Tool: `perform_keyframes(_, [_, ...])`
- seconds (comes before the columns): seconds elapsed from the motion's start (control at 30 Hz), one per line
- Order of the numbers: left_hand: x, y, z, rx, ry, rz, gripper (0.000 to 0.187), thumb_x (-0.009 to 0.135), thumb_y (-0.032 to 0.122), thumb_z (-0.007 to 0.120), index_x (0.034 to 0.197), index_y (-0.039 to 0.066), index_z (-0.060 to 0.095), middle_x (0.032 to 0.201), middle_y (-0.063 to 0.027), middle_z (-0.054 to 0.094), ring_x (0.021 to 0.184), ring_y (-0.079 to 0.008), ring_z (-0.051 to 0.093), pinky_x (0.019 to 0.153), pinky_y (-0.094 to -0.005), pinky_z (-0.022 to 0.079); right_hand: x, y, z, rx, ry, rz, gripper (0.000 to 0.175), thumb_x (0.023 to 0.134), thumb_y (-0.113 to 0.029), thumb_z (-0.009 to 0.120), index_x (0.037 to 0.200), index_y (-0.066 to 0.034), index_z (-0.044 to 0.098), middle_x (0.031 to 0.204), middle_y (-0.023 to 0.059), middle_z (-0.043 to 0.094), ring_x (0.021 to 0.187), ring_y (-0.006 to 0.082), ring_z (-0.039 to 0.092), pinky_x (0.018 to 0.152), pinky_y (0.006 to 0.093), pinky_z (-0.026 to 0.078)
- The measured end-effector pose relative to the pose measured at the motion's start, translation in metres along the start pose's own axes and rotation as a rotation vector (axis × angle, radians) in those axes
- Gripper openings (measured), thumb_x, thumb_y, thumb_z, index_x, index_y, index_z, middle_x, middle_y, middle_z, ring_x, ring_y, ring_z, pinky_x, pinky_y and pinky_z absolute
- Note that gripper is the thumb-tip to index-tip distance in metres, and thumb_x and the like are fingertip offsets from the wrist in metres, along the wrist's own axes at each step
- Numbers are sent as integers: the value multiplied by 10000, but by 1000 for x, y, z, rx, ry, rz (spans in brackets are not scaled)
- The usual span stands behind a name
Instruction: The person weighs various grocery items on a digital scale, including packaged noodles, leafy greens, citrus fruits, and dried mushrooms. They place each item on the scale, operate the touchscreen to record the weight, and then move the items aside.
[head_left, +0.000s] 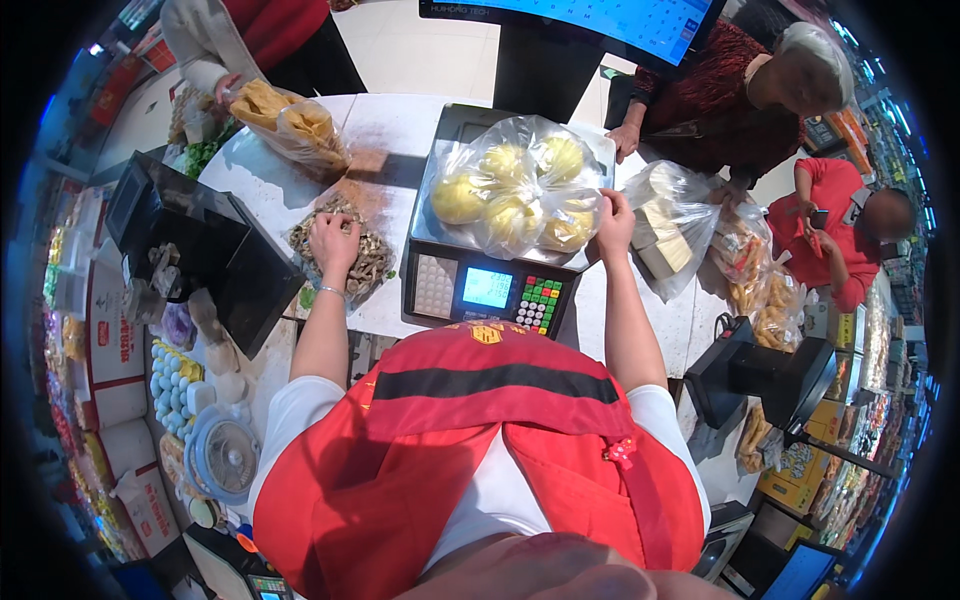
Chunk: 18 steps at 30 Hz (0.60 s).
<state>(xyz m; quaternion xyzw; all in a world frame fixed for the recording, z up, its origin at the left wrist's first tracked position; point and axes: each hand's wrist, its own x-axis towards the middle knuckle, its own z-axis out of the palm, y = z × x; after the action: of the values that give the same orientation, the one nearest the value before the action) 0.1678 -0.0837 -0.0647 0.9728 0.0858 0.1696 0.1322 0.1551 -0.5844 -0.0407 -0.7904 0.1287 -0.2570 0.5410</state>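
Note:
A clear plastic bag of round yellow fruit (512, 193) lies on the metal pan of a digital weighing scale (442, 279), whose display is lit. My right hand (616, 225) touches the right edge of this bag; whether its fingers grip the plastic I cannot tell. Left of the scale, my left hand (335, 238) rests on a bag of brownish dried pieces (369, 262), its fingers bent; their hold is unclear. A bag of yellow sheet-like food (289, 127) lies farther back on the left. To the right of the scale stands a bag of pale blocks (664, 232).
Black monitors flank the white counter (292, 210), one left (217, 247) and one right (757, 375). A screen (585, 22) stands beyond the scale. One person (705, 97) across the counter touches bags of fried food (742, 247); another person (270, 37) stands back left.

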Motion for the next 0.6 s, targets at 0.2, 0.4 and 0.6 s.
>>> perform_keyframes(0.2, [0, -1, 0, -23, 31, 20, 139, 772, 283, 707, 853, 170, 713, 1000, -60, 565, 1013, -271, 544, 899, -407, 437, 33, -21, -12, 261, 258, 181, 156, 938, -33, 519, 1037, -9, 636, 863, 23, 644, 740, 81, 547, 693, 227, 446])
perform_keyframes(0.4, [0, -1, 1, -13, 43, 32, 129, 771, 277, 703, 843, 171, 707, 997, -60, 562, 1013, -269, 541, 891, -409, 437, 91, -130, 25, 271, 118, -387, 200, 863, -16, 570, 1046, -34, 649, 1013, 73, 670, 915, 153, 594, 817, 270, 470])
perform_keyframes(0.6, [-2, -4, 1, -36, 41, 28, 122, 760, 270, 712, 834, 173, 703, 995, -60, 555, 1002, -271, 542, 880, -418, 441, 126, -237, 85, -480, 20, -1130, 333, 759, -84, 638, 1088, -138, 657, 1362, 79, 549, 1140, 333, 530, 995, 410, 421])
